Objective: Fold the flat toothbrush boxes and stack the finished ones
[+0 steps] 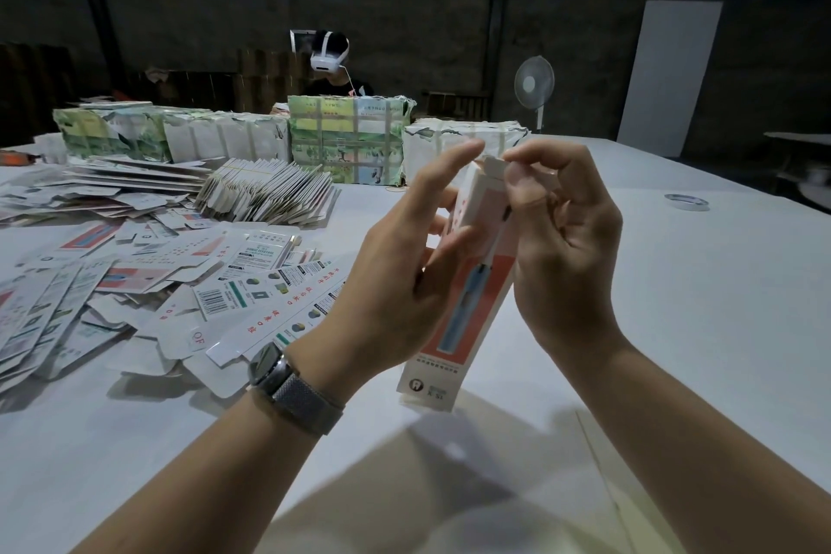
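2 hands held 1 toothbrush box (454, 355) upright above the surface (674, 283), left hand (404, 279) wrapping its middle while the right hand (562, 238), nearer the top flap (493, 166), pinched it.

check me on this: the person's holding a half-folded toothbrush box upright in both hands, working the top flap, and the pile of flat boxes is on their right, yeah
Not quite: the head view shows the pile of flat boxes on the person's left, not right. The rest holds: the left hand and right hand hold the toothbrush box upright, fingers at its top flap.
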Demonstrator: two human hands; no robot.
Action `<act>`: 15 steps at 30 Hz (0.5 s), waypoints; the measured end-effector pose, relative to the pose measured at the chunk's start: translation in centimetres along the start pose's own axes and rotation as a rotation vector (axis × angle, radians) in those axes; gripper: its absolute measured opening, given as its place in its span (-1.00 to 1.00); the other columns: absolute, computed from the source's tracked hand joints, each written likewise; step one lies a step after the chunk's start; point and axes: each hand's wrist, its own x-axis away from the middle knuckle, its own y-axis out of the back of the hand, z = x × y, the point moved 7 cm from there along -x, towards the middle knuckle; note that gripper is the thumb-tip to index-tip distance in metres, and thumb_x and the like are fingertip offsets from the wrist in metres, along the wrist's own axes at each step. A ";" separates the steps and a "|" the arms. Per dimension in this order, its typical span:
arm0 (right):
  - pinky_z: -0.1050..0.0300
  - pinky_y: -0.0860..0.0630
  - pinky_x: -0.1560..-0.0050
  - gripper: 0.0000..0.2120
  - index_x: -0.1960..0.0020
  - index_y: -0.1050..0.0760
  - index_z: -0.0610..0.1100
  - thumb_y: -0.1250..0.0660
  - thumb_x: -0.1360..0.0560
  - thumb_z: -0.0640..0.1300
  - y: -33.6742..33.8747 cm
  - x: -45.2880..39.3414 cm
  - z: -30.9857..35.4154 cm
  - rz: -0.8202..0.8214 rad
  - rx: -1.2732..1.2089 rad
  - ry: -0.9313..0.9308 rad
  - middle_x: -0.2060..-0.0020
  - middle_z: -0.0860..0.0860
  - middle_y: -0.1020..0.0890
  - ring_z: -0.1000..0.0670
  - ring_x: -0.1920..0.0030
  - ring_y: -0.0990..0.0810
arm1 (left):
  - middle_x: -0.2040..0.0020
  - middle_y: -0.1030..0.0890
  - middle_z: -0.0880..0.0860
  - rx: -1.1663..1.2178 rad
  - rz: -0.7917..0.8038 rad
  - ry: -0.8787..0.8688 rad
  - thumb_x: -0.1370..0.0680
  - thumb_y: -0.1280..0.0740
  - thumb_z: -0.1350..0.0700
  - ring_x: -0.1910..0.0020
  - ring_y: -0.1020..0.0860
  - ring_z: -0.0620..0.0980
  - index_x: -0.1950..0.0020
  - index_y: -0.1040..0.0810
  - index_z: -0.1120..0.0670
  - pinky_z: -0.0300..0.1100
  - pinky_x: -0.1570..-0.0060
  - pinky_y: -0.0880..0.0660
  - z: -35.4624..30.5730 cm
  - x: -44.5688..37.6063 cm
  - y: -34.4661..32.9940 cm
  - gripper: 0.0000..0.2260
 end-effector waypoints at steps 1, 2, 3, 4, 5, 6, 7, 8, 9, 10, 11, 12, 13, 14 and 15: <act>0.21 -0.61 0.14 -0.78 0.01 -0.43 0.06 -0.20 -0.63 -0.27 0.0 0.0 0.0 0.007 -0.007 -0.002 0.17 0.32 -0.56 0.12 0.10 -0.60 | -0.10 -0.47 -0.37 -0.001 -0.003 -0.011 -0.65 -0.22 0.06 0.00 -0.57 -0.20 -0.49 -0.19 -0.22 -0.13 0.08 -0.66 -0.1 0.0 0.0 -0.56; 0.18 -0.60 0.15 -0.78 0.02 -0.43 0.05 -0.20 -0.63 -0.27 -0.1 0.0 0.0 0.015 -0.020 -0.007 0.18 0.31 -0.56 0.12 0.12 -0.60 | -0.09 -0.46 -0.41 0.004 -0.005 -0.023 -0.65 -0.22 0.08 -0.01 -0.56 -0.23 -0.49 -0.20 -0.22 -0.17 0.06 -0.64 -0.1 0.0 0.0 -0.55; 0.18 -0.59 0.17 -0.79 0.03 -0.44 0.04 -0.20 -0.62 -0.27 -0.1 -0.1 0.0 0.022 -0.041 -0.015 0.20 0.30 -0.56 0.14 0.15 -0.59 | -0.09 -0.47 -0.40 0.016 -0.005 -0.026 -0.66 -0.23 0.09 0.00 -0.56 -0.23 -0.49 -0.21 -0.22 -0.18 0.07 -0.64 -0.1 0.0 0.0 -0.55; 0.21 -0.58 0.19 -0.79 0.04 -0.46 0.02 -0.19 -0.61 -0.28 0.0 -0.1 -0.1 0.028 -0.070 -0.025 0.22 0.30 -0.57 0.15 0.16 -0.58 | -0.10 -0.49 -0.33 0.033 -0.005 -0.022 -0.66 -0.23 0.10 0.00 -0.58 -0.21 -0.49 -0.21 -0.22 -0.16 0.08 -0.65 -0.1 0.0 0.0 -0.55; 0.26 -0.56 0.20 -0.78 0.06 -0.47 0.00 -0.19 -0.61 -0.30 0.0 -0.1 -0.2 0.034 -0.103 -0.038 0.23 0.29 -0.57 0.17 0.17 -0.58 | -0.10 -0.50 -0.27 0.049 -0.007 -0.019 -0.66 -0.22 0.10 0.00 -0.60 -0.16 -0.49 -0.22 -0.22 -0.11 0.09 -0.66 -0.1 0.0 0.0 -0.55; 0.31 -0.54 0.20 -0.77 0.06 -0.49 -0.02 -0.17 -0.61 -0.31 0.0 -0.2 -0.3 0.041 -0.135 -0.051 0.23 0.29 -0.58 0.19 0.18 -0.59 | -0.10 -0.51 -0.24 0.062 -0.010 -0.016 -0.66 -0.22 0.10 -0.01 -0.61 -0.10 -0.49 -0.23 -0.22 -0.05 0.08 -0.66 -0.1 0.1 0.0 -0.57; 0.34 -0.52 0.19 -0.75 0.06 -0.50 -0.05 -0.16 -0.60 -0.33 0.0 -0.2 -0.4 0.047 -0.164 -0.063 0.22 0.29 -0.58 0.20 0.17 -0.59 | -0.08 -0.51 -0.26 0.077 -0.011 -0.008 -0.67 -0.21 0.08 -0.02 -0.62 -0.04 -0.48 -0.25 -0.22 0.02 0.07 -0.66 -0.1 0.1 0.0 -0.58; 0.36 -0.51 0.18 -0.74 0.05 -0.52 -0.07 -0.14 -0.60 -0.35 0.0 -0.2 -0.5 0.053 -0.185 -0.072 0.22 0.28 -0.59 0.21 0.17 -0.59 | -0.06 -0.51 -0.30 0.091 -0.012 0.000 -0.66 -0.21 0.07 -0.02 -0.62 0.00 -0.47 -0.27 -0.23 0.08 0.06 -0.65 0.0 0.1 0.0 -0.60; 0.37 -0.50 0.17 -0.73 0.05 -0.53 -0.08 -0.13 -0.59 -0.36 0.0 -0.2 -0.6 0.058 -0.198 -0.079 0.21 0.27 -0.60 0.22 0.16 -0.59 | -0.05 -0.50 -0.34 0.100 -0.011 0.003 -0.66 -0.21 0.05 -0.04 -0.61 0.03 -0.45 -0.28 -0.23 0.12 0.05 -0.64 0.0 0.1 0.0 -0.62; 0.38 -0.49 0.16 -0.73 0.04 -0.53 -0.09 -0.13 -0.58 -0.37 0.0 -0.2 -0.6 0.065 -0.203 -0.082 0.21 0.27 -0.60 0.23 0.15 -0.59 | -0.06 -0.50 -0.37 0.099 -0.011 0.000 -0.66 -0.21 0.05 -0.05 -0.60 0.02 -0.44 -0.29 -0.23 0.12 0.02 -0.63 0.0 0.0 0.0 -0.63; 0.38 -0.49 0.16 -0.72 0.03 -0.53 -0.09 -0.13 -0.57 -0.38 -0.1 -0.2 -0.6 0.071 -0.204 -0.082 0.20 0.26 -0.60 0.23 0.15 -0.59 | -0.08 -0.50 -0.39 0.092 -0.011 -0.006 -0.66 -0.20 0.05 -0.05 -0.59 0.00 -0.43 -0.30 -0.23 0.11 0.00 -0.63 0.0 0.0 0.0 -0.64; 0.37 -0.49 0.15 -0.73 0.03 -0.53 -0.09 -0.13 -0.56 -0.38 -0.1 -0.2 -0.6 0.078 -0.201 -0.080 0.20 0.25 -0.60 0.22 0.14 -0.59 | -0.10 -0.49 -0.41 0.086 -0.014 -0.013 -0.66 -0.21 0.07 -0.04 -0.58 -0.04 -0.42 -0.30 -0.22 0.07 -0.02 -0.63 0.0 0.0 0.0 -0.65; 0.37 -0.50 0.15 -0.74 0.02 -0.52 -0.09 -0.14 -0.56 -0.37 -0.2 -0.1 -0.6 0.087 -0.192 -0.077 0.19 0.25 -0.60 0.22 0.13 -0.59 | -0.12 -0.49 -0.40 0.081 -0.022 -0.020 -0.66 -0.21 0.09 -0.02 -0.57 -0.07 -0.41 -0.31 -0.21 0.02 -0.02 -0.62 0.1 -0.1 0.1 -0.65; 0.36 -0.51 0.15 -0.75 0.00 -0.51 -0.07 -0.15 -0.55 -0.36 -0.2 -0.1 -0.6 0.095 -0.179 -0.076 0.18 0.26 -0.59 0.21 0.13 -0.59 | -0.12 -0.49 -0.38 0.080 -0.034 -0.024 -0.66 -0.22 0.10 0.00 -0.56 -0.10 -0.40 -0.32 -0.20 -0.03 -0.01 -0.62 0.2 -0.1 0.1 -0.65; 0.36 -0.52 0.15 -0.76 -0.03 -0.48 -0.04 -0.17 -0.55 -0.35 -0.2 0.0 -0.7 0.099 -0.161 -0.078 0.18 0.26 -0.58 0.19 0.12 -0.60 | -0.12 -0.50 -0.33 0.082 -0.048 -0.024 -0.66 -0.22 0.11 0.03 -0.56 -0.12 -0.38 -0.34 -0.19 -0.10 0.02 -0.61 0.3 -0.1 0.2 -0.67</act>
